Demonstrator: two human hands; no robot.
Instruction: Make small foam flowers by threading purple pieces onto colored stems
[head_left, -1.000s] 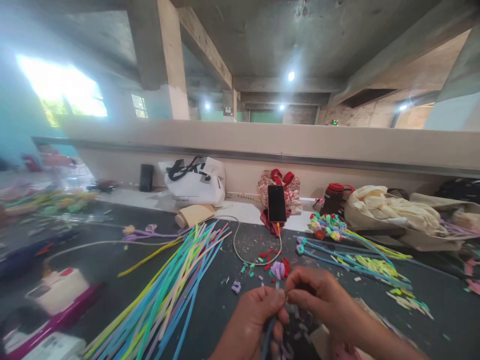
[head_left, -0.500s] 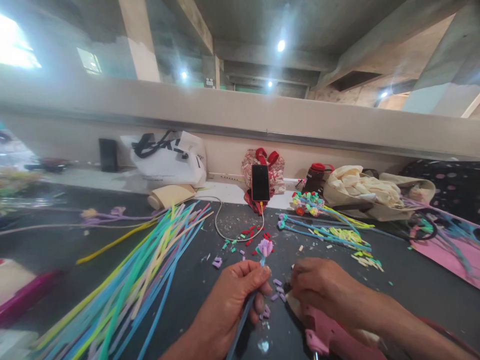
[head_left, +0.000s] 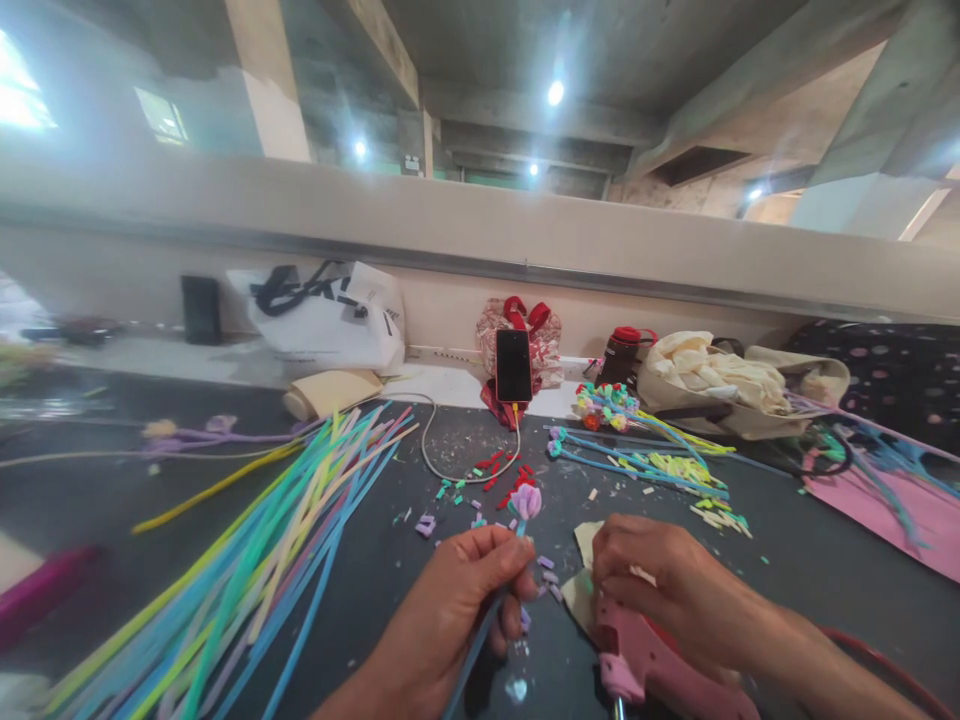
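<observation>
Both forearms are bare, with no sleeves in view; the left hand and right hand wear nothing (no gloves, no rings visible).

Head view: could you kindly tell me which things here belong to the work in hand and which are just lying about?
In hand:
left hand holding blue stem with purple bud
right hand on pink glue gun
purple cut bits

Lying about:
phone
white bag
red-lidded bottle
cream cloth

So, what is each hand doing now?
Left hand: closed, holding a blue stem with a purple flower.
Right hand: resting on the pink glue gun.
</observation>
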